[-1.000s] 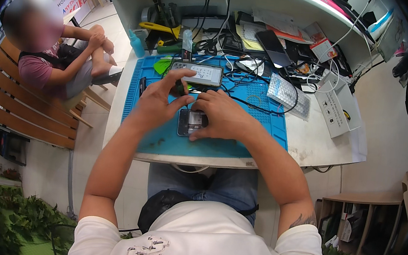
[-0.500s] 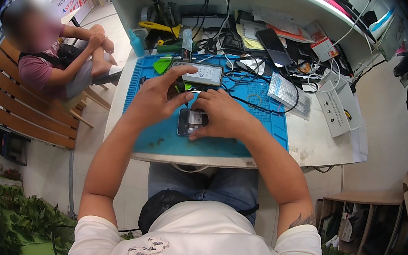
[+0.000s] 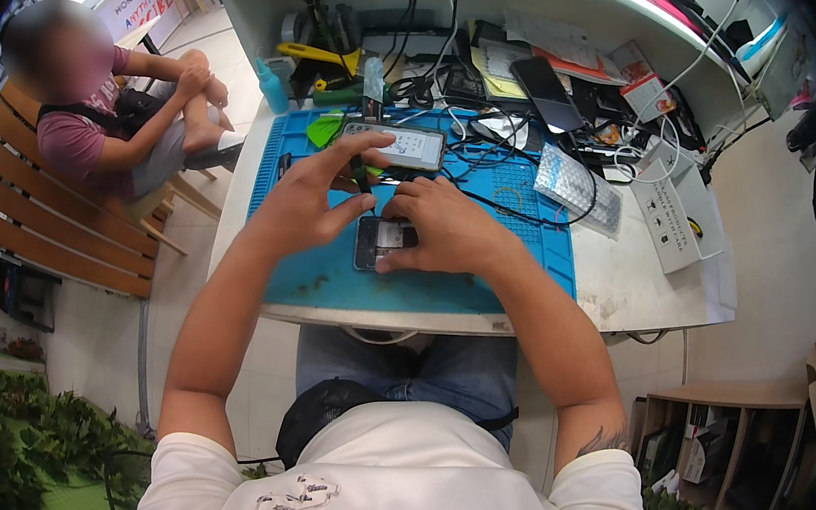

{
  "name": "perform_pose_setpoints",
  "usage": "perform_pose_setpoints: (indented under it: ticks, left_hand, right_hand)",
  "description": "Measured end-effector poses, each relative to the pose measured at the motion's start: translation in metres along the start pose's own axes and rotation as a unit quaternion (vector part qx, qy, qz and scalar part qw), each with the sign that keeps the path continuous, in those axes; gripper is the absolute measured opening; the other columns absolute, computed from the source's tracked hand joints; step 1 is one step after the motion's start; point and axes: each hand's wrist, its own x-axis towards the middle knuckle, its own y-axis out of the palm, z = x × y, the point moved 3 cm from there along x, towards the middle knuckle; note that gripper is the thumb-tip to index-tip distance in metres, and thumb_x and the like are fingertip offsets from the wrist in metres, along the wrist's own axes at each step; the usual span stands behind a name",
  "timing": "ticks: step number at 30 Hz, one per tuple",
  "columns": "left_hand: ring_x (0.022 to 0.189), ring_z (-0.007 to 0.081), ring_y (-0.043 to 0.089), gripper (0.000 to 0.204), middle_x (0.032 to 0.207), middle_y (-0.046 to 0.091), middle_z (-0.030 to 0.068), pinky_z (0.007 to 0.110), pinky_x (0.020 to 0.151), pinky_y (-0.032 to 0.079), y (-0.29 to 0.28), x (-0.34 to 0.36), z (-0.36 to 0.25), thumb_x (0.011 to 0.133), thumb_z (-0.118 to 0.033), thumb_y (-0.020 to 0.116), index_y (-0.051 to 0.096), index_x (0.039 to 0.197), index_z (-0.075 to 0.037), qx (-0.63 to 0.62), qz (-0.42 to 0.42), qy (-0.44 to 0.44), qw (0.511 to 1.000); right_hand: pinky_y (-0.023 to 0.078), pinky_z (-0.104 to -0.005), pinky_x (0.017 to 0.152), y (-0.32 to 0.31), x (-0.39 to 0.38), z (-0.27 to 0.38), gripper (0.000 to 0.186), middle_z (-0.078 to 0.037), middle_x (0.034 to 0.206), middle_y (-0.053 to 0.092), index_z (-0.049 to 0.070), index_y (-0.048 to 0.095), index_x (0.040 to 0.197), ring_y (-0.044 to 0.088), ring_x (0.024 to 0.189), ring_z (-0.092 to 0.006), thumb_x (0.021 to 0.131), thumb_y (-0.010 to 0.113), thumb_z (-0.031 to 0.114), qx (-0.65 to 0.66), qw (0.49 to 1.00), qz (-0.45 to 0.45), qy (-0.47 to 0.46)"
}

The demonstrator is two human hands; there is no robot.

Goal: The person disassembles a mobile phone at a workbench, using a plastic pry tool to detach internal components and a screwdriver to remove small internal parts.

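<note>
A small phone (image 3: 365,248) is held flat on a blue mat (image 3: 324,284).
A dark screwdriver (image 3: 361,177) is gripped in the partly curled left hand (image 3: 312,194), its tip angled near the phone's top edge; the phone is clasped between thumb and fingers of the half-closed right hand (image 3: 451,228). From it, open room is given at seven o'clock, up to the desk's front edge (image 3: 375,323); space is taken at twelve by a lit phone (image 3: 410,148), at two by bubble wrap (image 3: 579,192).

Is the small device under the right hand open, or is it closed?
Open: the small device shows silvery inner parts next to the right hand.
</note>
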Motion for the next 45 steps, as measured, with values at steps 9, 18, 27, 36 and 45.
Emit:
perform_pose_setpoints:
  ticks: [9,18,27,36,45]
  left_hand:
    - [0.096,0.0204,0.081,0.071,0.111,0.080,0.0103,0.036,0.088,0.064,-0.006,-0.002,-0.005,0.097,-0.001,0.083,0.060,0.163,-0.016,0.065,0.043,-0.063,0.995]
    - [0.095,0.0207,0.082,0.070,0.108,0.081,0.0099,0.037,0.090,0.064,-0.007,0.002,-0.010,0.097,-0.001,0.084,0.062,0.162,-0.017,0.046,0.014,-0.050,0.998]
    - [0.097,0.0195,0.080,0.073,0.115,0.080,0.0100,0.035,0.090,0.064,-0.008,-0.003,-0.003,0.098,0.000,0.083,0.059,0.165,-0.016,0.045,0.040,-0.053,0.997]
    - [0.102,0.0197,0.082,0.072,0.112,0.081,0.0100,0.036,0.092,0.064,-0.005,-0.002,-0.006,0.098,-0.002,0.084,0.059,0.164,-0.017,0.067,0.006,-0.064,0.996]
    - [0.093,0.0180,0.083,0.093,0.108,0.082,0.0098,0.035,0.089,0.068,0.000,-0.013,0.009,0.088,-0.002,0.095,0.051,0.168,-0.017,0.065,-0.019,-0.056,0.996]
  right_hand:
    - [0.048,-0.0470,0.106,0.006,0.003,-0.008,0.018,-0.010,0.118,0.073,0.009,0.079,0.120,0.067,0.117,-0.0322,0.104,0.072,0.013,-0.020,0.999,-0.025,-0.010]
    - [0.049,-0.0461,0.103,0.009,0.004,-0.010,0.017,-0.009,0.115,0.074,0.009,0.080,0.118,0.067,0.113,-0.0322,0.104,0.072,0.012,-0.029,0.999,-0.038,-0.008]
    - [0.050,-0.0471,0.102,0.012,0.007,-0.011,0.016,-0.008,0.114,0.074,0.009,0.080,0.115,0.068,0.114,-0.0325,0.101,0.073,0.011,-0.031,0.998,-0.047,-0.017]
    - [0.051,-0.0474,0.101,0.012,0.008,-0.011,0.016,-0.010,0.113,0.074,0.008,0.081,0.113,0.069,0.113,-0.0331,0.098,0.073,0.008,-0.022,0.998,-0.061,-0.014]
    - [0.052,-0.0482,0.102,0.014,0.009,-0.013,0.020,-0.010,0.114,0.074,0.005,0.080,0.115,0.070,0.116,-0.0332,0.097,0.076,0.010,-0.013,0.996,-0.080,-0.025]
